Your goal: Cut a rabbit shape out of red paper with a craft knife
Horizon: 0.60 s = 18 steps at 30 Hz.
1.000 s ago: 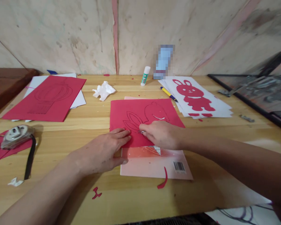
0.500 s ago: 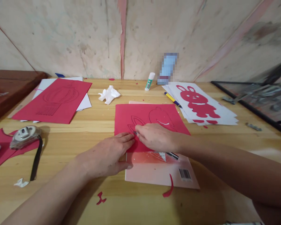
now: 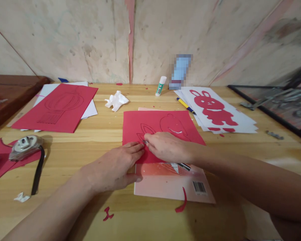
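Note:
A red paper sheet (image 3: 130, 121) with a drawn animal outline lies on a booklet with a barcode (image 3: 163, 185). There is a thin curved slit in the drawn head. My left hand (image 3: 116, 164) rests flat on the sheet's lower left, fingers stretched out and thumb on the booklet's edge. In my right hand (image 3: 169, 145) is a slim craft knife (image 3: 185, 166), its metal tip against the sheet beside my left fingertips. Most of the knife is hidden under that hand. Red paper scraps (image 3: 182, 202) lie on and below the booklet.
At the left are red paper with a lantern drawing (image 3: 65, 107) and a tape measure (image 3: 25, 145). Crumpled tissue (image 3: 116, 100), a glue stick (image 3: 161, 86) and a yellow-blue pen (image 3: 186, 105) lie farther back. A red rabbit cutout (image 3: 212, 107) is on white sheets, near a black frame (image 3: 268, 113).
Both hands stay in nearly the same place on the red sheet, the knife tip barely moving. The view has shifted very slightly.

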Each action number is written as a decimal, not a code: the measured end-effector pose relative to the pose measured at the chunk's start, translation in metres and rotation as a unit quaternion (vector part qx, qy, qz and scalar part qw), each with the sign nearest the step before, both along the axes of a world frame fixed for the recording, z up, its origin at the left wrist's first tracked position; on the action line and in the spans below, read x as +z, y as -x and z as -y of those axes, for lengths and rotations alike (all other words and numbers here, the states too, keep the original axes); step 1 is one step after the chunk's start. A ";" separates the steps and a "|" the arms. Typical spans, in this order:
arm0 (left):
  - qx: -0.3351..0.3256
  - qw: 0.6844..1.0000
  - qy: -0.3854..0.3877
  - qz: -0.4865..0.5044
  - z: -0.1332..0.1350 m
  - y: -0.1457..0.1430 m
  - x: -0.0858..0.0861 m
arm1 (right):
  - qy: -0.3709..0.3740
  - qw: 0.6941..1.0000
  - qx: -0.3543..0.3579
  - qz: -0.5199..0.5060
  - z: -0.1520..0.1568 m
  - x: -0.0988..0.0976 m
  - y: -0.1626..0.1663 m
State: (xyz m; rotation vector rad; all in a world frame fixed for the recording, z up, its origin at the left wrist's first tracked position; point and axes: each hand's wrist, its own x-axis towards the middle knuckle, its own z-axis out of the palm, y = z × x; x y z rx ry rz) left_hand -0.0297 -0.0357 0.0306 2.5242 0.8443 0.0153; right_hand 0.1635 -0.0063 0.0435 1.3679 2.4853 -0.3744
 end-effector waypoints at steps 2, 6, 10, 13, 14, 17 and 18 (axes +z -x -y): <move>0.000 1.000 -0.001 -0.008 0.000 0.000 0.001 | 0.001 1.000 -0.003 0.004 0.000 -0.001 0.001; 0.005 1.000 0.002 0.005 0.001 0.001 0.000 | 0.007 1.000 -0.006 0.016 0.000 0.001 0.003; 0.006 1.000 -0.001 0.016 0.001 0.001 -0.003 | 0.014 1.000 0.004 0.024 -0.002 0.005 0.006; 0.010 1.000 -0.008 0.014 0.001 0.001 -0.004 | 0.020 0.999 0.005 0.027 -0.004 0.007 0.008; 0.010 1.000 -0.010 0.013 0.001 0.001 -0.005 | 0.022 0.999 0.004 0.028 -0.004 0.007 0.008; 0.012 1.000 -0.013 0.008 0.001 0.001 -0.005 | 0.021 0.999 0.009 0.026 -0.005 0.008 0.009; 0.012 1.000 -0.013 0.006 0.001 0.001 -0.005 | 0.020 0.999 0.013 0.026 -0.005 0.009 0.009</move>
